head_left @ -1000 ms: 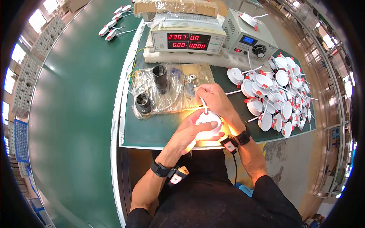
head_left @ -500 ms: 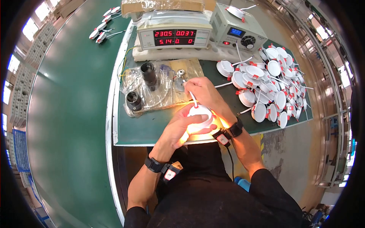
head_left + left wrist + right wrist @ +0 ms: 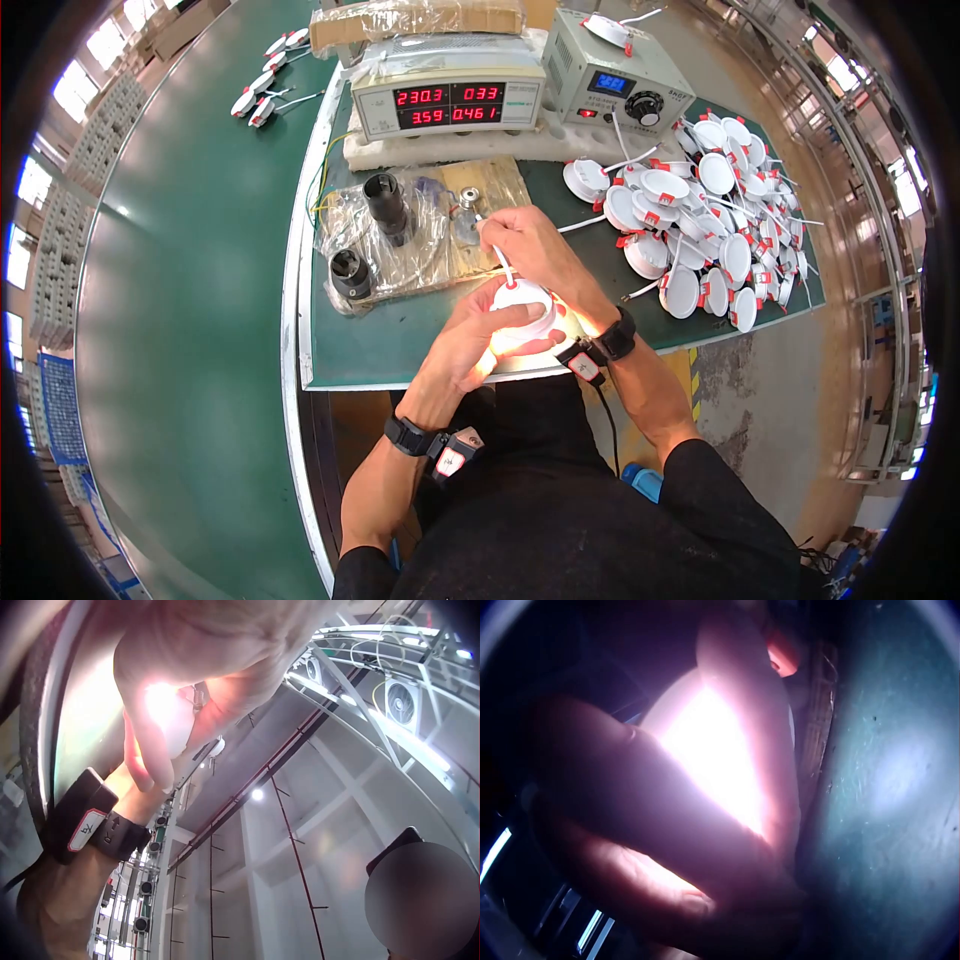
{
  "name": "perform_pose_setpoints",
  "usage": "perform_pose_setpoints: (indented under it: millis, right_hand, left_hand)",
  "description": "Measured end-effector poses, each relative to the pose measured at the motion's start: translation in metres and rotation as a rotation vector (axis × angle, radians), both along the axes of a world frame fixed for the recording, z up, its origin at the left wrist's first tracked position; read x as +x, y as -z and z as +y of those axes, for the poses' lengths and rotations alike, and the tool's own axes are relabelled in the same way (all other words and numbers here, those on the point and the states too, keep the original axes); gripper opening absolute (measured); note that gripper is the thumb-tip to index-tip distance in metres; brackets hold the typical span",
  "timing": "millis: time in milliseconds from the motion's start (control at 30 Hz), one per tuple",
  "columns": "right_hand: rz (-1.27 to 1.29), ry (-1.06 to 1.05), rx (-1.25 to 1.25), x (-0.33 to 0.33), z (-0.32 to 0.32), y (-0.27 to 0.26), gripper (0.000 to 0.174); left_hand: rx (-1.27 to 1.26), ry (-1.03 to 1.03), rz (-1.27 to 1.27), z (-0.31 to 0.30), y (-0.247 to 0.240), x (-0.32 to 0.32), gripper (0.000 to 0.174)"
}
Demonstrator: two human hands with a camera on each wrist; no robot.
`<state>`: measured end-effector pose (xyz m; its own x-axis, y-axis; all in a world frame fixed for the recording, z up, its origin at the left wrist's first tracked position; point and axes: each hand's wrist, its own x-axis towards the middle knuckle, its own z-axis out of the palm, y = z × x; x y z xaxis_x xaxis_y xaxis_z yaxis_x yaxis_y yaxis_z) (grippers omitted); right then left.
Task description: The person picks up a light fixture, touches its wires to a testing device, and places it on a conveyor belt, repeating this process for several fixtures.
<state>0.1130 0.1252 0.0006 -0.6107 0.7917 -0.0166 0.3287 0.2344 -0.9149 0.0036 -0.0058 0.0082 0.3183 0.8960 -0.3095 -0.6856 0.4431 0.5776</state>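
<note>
Head view: left hand (image 3: 468,338) grips lamp (image 3: 520,293), now lit; right hand (image 3: 532,245) pinches cord (image 3: 503,263). Piled lamps (image 3: 735,258) at right unlit.

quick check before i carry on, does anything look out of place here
One round white lamp sits on top of the boxy grey metal instrument, apart from the heaped white lamps with red clips, so it looks stray. Nothing visibly spilled.
</note>
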Motion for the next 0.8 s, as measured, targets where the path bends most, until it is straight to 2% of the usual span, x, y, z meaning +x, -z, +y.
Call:
perform_pose_setpoints:
  millis: [267,667,800]
  right_hand:
    - [-0.011,0.015,-0.036,-0.001,-0.001,-0.002,0.036]
    - [-0.02,0.015,-0.051,-0.001,0.0,0.0,0.036]
    - [-0.013,0.032,-0.107,-0.001,-0.003,-0.004,0.035]
  left_hand:
    - [-0.084,-0.036,-0.1,-0.003,-0.011,-0.004,0.03]
    - [-0.09,-0.011,-0.093,-0.003,-0.011,-0.006,0.035]
    - [-0.056,0.004,-0.022,-0.002,-0.009,-0.004,0.035]
